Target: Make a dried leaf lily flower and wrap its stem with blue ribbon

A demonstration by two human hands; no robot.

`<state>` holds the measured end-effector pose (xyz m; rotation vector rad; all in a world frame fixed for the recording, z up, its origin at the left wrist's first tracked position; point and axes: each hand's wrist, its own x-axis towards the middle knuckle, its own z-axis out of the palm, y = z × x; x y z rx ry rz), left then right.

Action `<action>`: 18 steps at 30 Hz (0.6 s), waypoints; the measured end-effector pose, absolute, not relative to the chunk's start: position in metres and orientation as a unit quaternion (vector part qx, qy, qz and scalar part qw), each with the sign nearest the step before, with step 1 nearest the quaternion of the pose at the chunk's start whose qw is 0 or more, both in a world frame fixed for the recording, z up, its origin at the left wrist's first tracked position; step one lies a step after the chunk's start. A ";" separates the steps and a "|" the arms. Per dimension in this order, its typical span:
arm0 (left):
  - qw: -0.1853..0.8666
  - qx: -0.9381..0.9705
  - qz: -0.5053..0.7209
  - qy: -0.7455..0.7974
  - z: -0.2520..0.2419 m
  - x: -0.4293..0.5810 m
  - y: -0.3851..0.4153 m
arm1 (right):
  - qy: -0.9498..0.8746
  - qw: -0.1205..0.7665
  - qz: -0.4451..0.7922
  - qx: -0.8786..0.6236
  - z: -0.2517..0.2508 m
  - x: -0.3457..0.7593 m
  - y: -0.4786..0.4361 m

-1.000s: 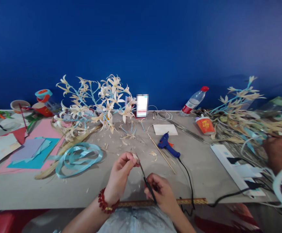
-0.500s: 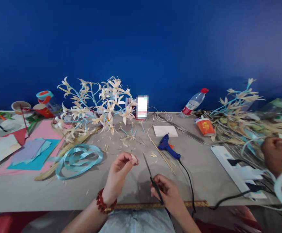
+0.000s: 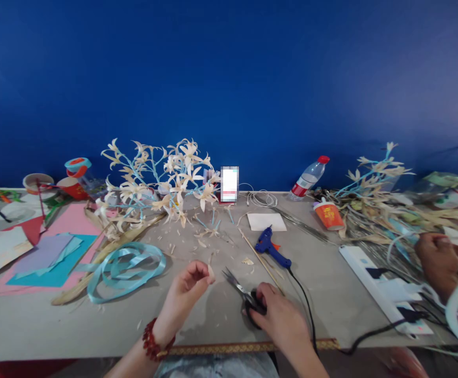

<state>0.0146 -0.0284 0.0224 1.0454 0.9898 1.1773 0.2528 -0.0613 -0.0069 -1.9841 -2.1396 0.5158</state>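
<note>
My left hand [image 3: 184, 294], with a red bead bracelet at the wrist, pinches a small pale petal-shaped piece [image 3: 210, 271] between thumb and fingers above the table. My right hand [image 3: 278, 315] rests low on the grey table [image 3: 55, 320] with its fingers on the black handles of small scissors [image 3: 240, 287], whose blades lie slightly parted and point up-left. Pale cuttings lie scattered around both hands. A thin wooden stick [image 3: 259, 259] lies just beyond the scissors.
A blue glue gun [image 3: 270, 247] with a black cord lies right of centre. Light blue ribbon [image 3: 124, 262], coloured paper sheets [image 3: 40, 247], a branch of pale handmade flowers [image 3: 162, 178], a phone [image 3: 229, 184], a bottle [image 3: 306, 177], an orange cup [image 3: 329, 215] and a power strip [image 3: 374, 281] surround the work area. Another person's hand [image 3: 439, 260] works at the right.
My right hand has lowered the scissors from upright in the air down onto the table. My left hand dropped slightly, still pinching the pale piece. The view tilted down.
</note>
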 end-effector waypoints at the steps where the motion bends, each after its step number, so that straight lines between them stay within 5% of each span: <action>1: 0.598 0.452 0.500 0.435 0.022 0.012 -0.030 | -0.719 0.088 0.183 -0.664 -0.005 0.253 -0.060; 5: 0.566 0.500 0.463 0.464 0.019 -0.001 -0.028 | -0.729 0.108 0.205 -0.644 0.001 0.256 -0.056; 10: 0.365 0.668 0.349 0.546 0.017 -0.027 0.007 | -0.734 0.151 0.213 -0.627 -0.003 0.259 -0.058; 18: 0.262 0.732 0.218 0.589 0.005 -0.025 0.090 | -0.739 0.206 0.198 -0.611 -0.024 0.260 -0.066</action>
